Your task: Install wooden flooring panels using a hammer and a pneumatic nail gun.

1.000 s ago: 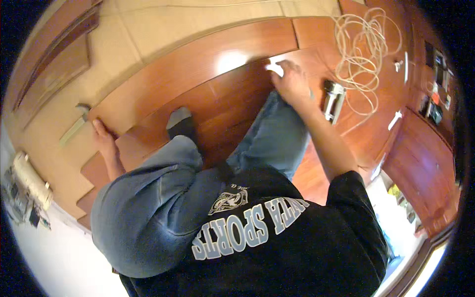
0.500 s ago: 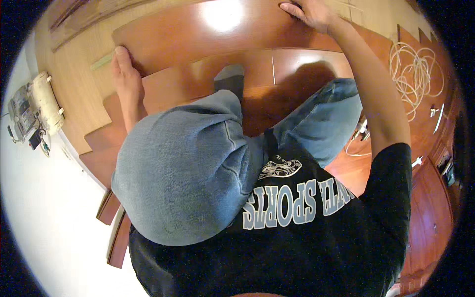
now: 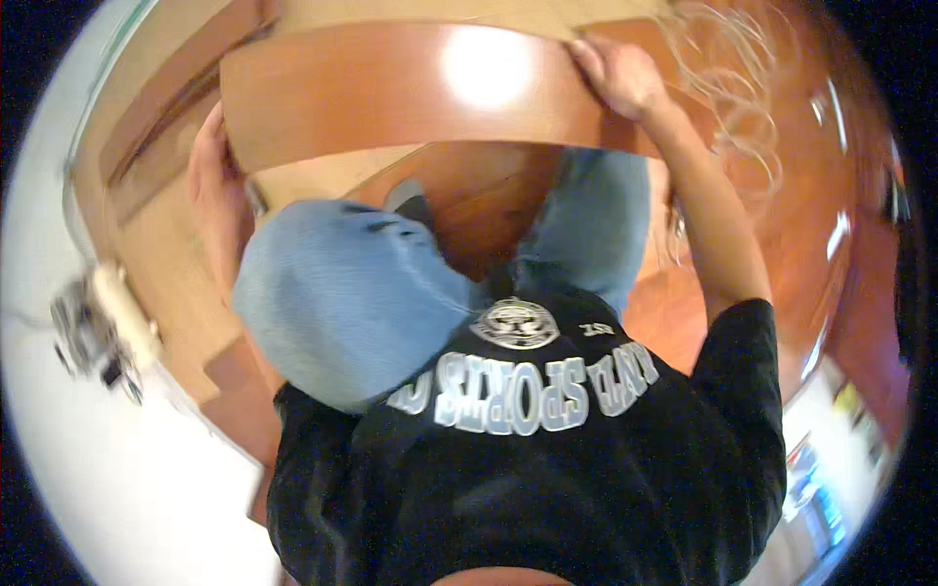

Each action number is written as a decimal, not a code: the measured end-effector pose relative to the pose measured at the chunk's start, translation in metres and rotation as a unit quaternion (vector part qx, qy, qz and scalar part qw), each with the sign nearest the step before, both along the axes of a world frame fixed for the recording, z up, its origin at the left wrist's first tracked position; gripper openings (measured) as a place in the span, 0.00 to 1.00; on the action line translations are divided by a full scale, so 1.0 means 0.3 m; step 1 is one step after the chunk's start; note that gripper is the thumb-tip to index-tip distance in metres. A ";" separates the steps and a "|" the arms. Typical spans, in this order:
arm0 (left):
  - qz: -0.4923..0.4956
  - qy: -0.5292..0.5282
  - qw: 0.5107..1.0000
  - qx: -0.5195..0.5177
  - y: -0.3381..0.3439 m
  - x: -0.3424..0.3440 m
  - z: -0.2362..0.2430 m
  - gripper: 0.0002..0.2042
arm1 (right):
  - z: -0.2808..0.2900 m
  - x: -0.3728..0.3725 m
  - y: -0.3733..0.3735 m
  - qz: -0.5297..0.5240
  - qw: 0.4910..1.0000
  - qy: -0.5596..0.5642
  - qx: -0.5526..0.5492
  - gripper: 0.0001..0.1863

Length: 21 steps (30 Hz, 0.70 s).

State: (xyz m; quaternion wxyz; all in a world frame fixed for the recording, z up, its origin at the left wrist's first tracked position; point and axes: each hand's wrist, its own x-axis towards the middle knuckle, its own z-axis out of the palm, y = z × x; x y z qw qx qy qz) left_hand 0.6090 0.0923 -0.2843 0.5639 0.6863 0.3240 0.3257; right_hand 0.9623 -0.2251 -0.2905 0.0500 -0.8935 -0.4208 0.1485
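Observation:
A long reddish-brown wooden floorboard (image 3: 381, 93) is held crosswise in front of me, a bright light reflected on its glossy face. At its left end my left hand (image 3: 213, 171) is closed around the edge, slightly blurred, with part of the fingers hidden. My right hand (image 3: 623, 80) grips the right end, thumb along the upper face and the other fingers out of sight. Below the board, between my jeans-clad legs, reddish-brown flooring (image 3: 479, 200) shows.
Another dark plank (image 3: 186, 107) lies at the far left on a tan floor surface (image 3: 147, 264). Loosely coiled pale cable (image 3: 738, 93) spreads at the right. A grey and cream power tool (image 3: 107, 317) stands at the left by the white area.
The board has come up off the laid flooring in both hands, now apart from the boards near my foot. My view has shifted, and my legs have moved.

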 end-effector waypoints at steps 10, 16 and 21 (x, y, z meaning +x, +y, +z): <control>-0.449 0.047 0.766 -0.457 -0.208 -0.197 -0.204 0.30 | -0.183 -0.538 -1.232 -0.569 0.814 0.091 0.078 0.40; -0.485 0.153 0.665 -0.548 0.069 0.015 -0.450 0.32 | -0.431 -0.993 -1.716 -0.828 0.558 -0.014 0.057 0.43; -0.478 0.153 0.658 -0.562 0.065 0.027 -0.339 0.32 | -0.556 -1.050 -1.902 -0.909 0.416 -0.022 -0.020 0.42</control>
